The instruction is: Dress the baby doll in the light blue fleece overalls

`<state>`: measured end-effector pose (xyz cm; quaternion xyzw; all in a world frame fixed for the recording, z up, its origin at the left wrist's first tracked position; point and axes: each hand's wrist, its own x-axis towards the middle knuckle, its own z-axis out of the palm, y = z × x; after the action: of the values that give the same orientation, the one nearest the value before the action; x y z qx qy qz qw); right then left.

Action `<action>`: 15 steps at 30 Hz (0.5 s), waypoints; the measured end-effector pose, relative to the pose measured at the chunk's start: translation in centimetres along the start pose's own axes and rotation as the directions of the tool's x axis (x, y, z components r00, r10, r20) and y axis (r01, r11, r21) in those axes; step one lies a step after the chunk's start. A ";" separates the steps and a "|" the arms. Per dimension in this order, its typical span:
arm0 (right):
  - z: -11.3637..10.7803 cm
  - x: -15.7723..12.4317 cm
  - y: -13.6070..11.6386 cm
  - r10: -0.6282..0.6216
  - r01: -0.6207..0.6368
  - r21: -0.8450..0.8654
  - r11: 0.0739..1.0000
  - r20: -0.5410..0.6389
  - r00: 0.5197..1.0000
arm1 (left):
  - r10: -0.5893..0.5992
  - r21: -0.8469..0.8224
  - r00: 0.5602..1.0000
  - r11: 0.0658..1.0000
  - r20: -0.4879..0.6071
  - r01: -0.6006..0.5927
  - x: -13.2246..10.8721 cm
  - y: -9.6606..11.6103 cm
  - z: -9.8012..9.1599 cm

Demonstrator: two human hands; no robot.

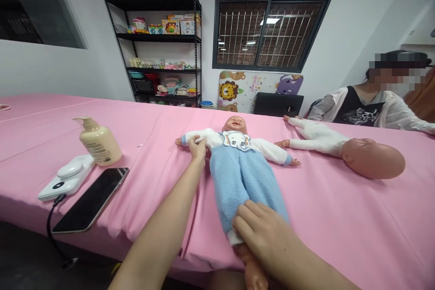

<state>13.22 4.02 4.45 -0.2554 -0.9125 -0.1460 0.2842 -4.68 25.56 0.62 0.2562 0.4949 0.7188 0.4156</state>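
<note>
A baby doll lies face up on the pink-covered table, its feet toward me. It wears a blue fleece outfit with white sleeves and an elephant face on the chest. My left hand pinches the white sleeve on the doll's arm at the left, near the blue cuff. Lower down, my right hand rests over the trouser leg, fingers curled on the blue fleece above a bare foot. Its fingertips are partly hidden, but they appear to grip the cloth.
At the left are a pump bottle, a white charger with a cable and a phone. A second doll in white lies right. A person sits beyond it. Shelves stand behind.
</note>
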 end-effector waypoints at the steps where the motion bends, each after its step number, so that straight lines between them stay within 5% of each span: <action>1: 0.0 -0.1 -0.2 -0.004 0.004 0.002 1.000 0.011 1.000 | -0.001 -0.009 1.000 1.000 -0.021 0.001 0.1 0.1 -0.2; 8: 0.4 -0.5 -0.1 0.016 -0.021 0.061 0.998 0.071 0.997 | -0.074 -0.038 0.994 0.997 -0.077 0.071 0.4 0.7 -1.1; 15: 0.1 0.6 -1.4 -0.110 0.110 -0.015 0.994 -0.019 0.994 | -0.097 -0.035 0.995 0.995 -0.035 0.096 -0.5 1.6 -1.1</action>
<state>12.02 3.17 4.51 -0.2052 -0.9213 -0.1705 0.2828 -5.84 24.31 1.70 0.2119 0.5024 0.7106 0.4447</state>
